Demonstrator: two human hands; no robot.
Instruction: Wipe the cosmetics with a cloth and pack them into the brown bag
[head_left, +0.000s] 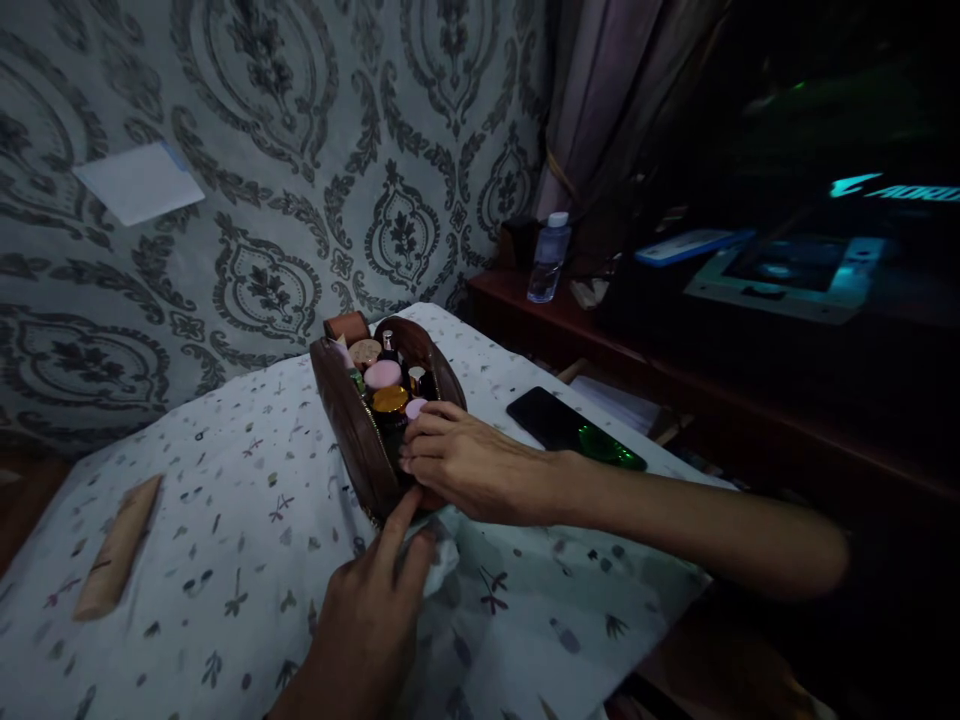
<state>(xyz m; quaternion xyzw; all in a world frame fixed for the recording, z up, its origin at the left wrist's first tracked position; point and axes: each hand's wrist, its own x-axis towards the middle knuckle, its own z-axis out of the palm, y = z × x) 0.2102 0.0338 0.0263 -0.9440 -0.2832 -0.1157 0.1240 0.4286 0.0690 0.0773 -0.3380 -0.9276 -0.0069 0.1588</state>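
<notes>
A brown zippered cosmetic bag (349,425) lies unzipped on the bed, packed with small jars and bottles. Inside are a pink-lidded jar (383,375), an amber-lidded jar (391,400), a round tan compact (365,353) and a small dark bottle with a silvery top (388,343). My right hand (469,460) reaches into the bag's near end, fingers curled together beside a small pink lid (415,408); whatever they grip is hidden. With index finger and thumb apart, my left hand (375,610) touches the bag's near edge. Crumpled whitish material (442,560) shows beside its thumb.
A black phone (570,428) lies right of the bag. A beige tube (118,550) rests at the left on the patterned sheet (247,480). Beyond the bed's right edge, a clear bottle (550,258) stands on a reddish desk (510,290) near a dark computer case.
</notes>
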